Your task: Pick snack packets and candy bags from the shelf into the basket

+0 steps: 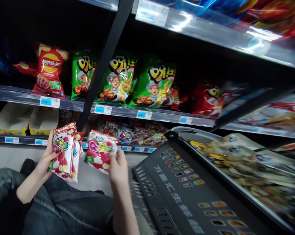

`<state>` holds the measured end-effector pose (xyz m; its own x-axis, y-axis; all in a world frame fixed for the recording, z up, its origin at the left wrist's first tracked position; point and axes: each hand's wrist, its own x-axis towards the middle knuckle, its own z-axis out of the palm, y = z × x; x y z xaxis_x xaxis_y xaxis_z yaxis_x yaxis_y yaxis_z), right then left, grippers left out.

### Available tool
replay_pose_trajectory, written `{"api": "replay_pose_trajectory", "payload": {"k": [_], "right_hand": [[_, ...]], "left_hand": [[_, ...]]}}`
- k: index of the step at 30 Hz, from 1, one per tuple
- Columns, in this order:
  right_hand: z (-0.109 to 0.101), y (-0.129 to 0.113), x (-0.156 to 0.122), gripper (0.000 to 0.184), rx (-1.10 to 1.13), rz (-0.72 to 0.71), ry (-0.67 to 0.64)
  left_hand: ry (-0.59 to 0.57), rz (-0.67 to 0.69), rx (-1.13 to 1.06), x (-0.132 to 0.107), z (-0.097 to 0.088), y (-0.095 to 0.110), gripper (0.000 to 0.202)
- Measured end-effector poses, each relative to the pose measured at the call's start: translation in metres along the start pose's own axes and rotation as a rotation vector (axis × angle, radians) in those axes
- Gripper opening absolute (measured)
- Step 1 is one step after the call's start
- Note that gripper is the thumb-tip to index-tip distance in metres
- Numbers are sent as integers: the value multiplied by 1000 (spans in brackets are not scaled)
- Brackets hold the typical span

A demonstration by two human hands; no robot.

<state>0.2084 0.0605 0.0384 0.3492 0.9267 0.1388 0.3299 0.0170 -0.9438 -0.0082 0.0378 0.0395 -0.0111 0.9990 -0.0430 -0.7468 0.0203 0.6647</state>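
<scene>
My left hand (42,168) grips several small gummy candy bags (63,153), white and red with fruit pictures, stacked together. A single candy bag (100,150) of similar design, lettered QQ, is pinched by its right edge in my right hand (118,163). The two hands are apart, above my bent legs. Beyond them, more small candy bags (147,133) lie on the bottom shelf. To the right of my right hand stands a tilted grey shopping basket (162,182), holding many pale and brown snack packs (247,169).
Green snack bags (152,86) and a red Lay's chip bag (49,70) stand on the middle shelf. Open cardboard trays (14,117) sit on the lower left shelf. A dark upright post (102,62) divides the shelving. Price tags line the shelf edges.
</scene>
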Motion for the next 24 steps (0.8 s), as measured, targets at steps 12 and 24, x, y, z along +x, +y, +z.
{"api": "replay_pose_trajectory", "payload": {"k": [12, 24], "right_hand": [[46, -27, -38, 13, -4, -57, -105], [69, -16, -46, 25, 105, 28, -256]], "left_hand": [[271, -117, 37, 10, -11, -24, 19], [308, -159, 82, 8, -10, -30, 32]]}}
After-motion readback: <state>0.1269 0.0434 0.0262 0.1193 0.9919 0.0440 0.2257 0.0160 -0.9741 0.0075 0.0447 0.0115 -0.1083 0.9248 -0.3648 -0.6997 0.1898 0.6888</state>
